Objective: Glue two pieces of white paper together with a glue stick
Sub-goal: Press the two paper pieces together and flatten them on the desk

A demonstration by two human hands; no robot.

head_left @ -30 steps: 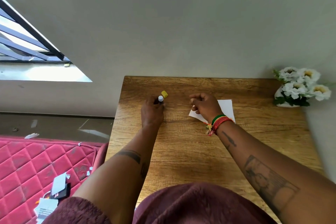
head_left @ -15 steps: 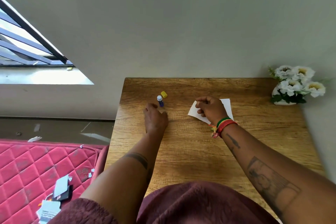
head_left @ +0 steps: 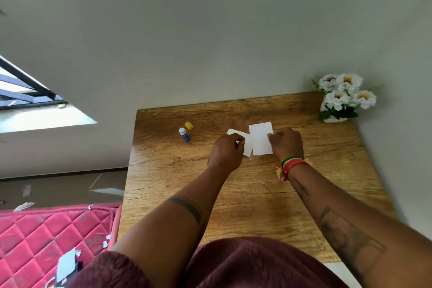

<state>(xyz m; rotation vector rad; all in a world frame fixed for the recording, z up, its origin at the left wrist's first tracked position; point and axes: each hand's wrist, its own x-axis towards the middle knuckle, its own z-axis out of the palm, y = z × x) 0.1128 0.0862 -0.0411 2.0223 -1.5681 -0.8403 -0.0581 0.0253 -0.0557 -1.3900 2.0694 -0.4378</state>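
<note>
Hands on 2 paper pieces

Head view: left hand (head_left: 225, 152) pinches the left paper (head_left: 246, 147); right hand (head_left: 286, 144) grips the right paper (head_left: 260, 139) at its edge. Both sheets sit mid wooden table (head_left: 233, 194), edges overlapping. Uncapped glue stick (head_left: 184, 135) stands apart to the left, yellow cap (head_left: 189, 125) just beside it.

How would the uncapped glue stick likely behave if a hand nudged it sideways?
The glue stick is a small, narrow tube standing upright on the table, so it would probably tip easily. Being round, it might then roll. Its yellow cap is off, so exposed glue could smear.
</note>
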